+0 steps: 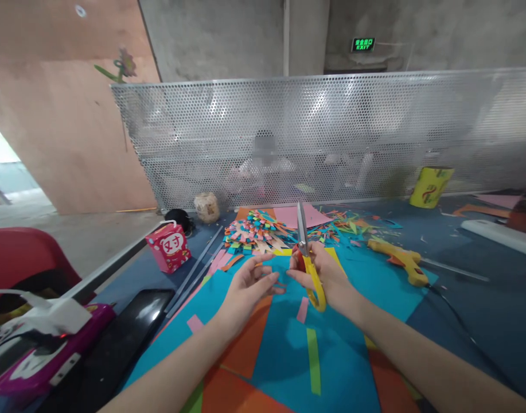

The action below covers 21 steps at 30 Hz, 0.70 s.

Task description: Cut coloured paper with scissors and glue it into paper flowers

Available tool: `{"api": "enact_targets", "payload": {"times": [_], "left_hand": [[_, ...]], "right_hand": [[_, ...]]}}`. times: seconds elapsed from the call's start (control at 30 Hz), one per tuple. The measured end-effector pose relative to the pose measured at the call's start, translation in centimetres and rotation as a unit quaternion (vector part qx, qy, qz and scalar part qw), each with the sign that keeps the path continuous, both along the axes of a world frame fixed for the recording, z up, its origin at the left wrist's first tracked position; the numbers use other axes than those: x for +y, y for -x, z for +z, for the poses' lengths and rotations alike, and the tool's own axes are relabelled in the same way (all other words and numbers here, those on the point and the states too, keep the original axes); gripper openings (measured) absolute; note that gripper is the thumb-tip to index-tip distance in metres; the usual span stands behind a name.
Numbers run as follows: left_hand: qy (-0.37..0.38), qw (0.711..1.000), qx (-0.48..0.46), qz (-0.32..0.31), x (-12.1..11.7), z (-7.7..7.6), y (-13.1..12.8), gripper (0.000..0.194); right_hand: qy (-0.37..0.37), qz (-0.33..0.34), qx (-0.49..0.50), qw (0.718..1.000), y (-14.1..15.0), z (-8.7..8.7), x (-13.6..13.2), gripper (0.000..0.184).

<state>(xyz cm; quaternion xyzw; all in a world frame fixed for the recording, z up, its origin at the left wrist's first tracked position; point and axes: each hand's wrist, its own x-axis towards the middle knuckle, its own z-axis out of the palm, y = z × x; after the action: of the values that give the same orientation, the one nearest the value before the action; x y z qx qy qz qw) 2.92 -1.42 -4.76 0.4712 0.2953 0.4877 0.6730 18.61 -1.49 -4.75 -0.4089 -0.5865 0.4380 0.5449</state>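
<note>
My right hand (329,278) grips a pair of scissors (315,284) with yellow and red handles, the metal blades pointing up and away from me. Just to the left, my left hand (249,289) hovers with its fingers apart, and I see nothing in it. Beneath both hands lie blue paper sheets (340,355) overlapping orange sheets (245,344). A green paper strip (313,361) and a small pink paper piece (303,310) rest on the blue. Beyond my hands is a heap of fringed colored paper strips (256,229).
A yellow glue gun (400,258) lies at the right, its cord running toward me. Paper scraps (353,223) litter the back. On the left are a pink box (168,246), a black phone (146,312) and a purple power strip (90,332). A perforated metal screen (228,132) bounds the far edge.
</note>
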Motion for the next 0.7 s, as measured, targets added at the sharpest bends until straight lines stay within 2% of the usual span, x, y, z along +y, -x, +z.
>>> {"api": "enact_targets", "payload": {"times": [0.2,0.47,0.7], "left_hand": [[-0.084,0.993,0.066,0.040,0.29,-0.02,0.09,0.034],[-0.144,0.977,0.154,0.044,0.43,-0.32,0.19,0.027],[-0.157,0.971,0.164,0.072,0.46,-0.17,0.34,0.019]], "right_hand": [[0.004,0.004,-0.010,1.000,0.25,-0.11,-0.26,0.035],[0.009,0.048,0.012,0.999,0.38,-0.41,-0.61,0.038],[-0.003,-0.010,-0.055,0.998,0.28,-0.13,-0.79,0.038]]}}
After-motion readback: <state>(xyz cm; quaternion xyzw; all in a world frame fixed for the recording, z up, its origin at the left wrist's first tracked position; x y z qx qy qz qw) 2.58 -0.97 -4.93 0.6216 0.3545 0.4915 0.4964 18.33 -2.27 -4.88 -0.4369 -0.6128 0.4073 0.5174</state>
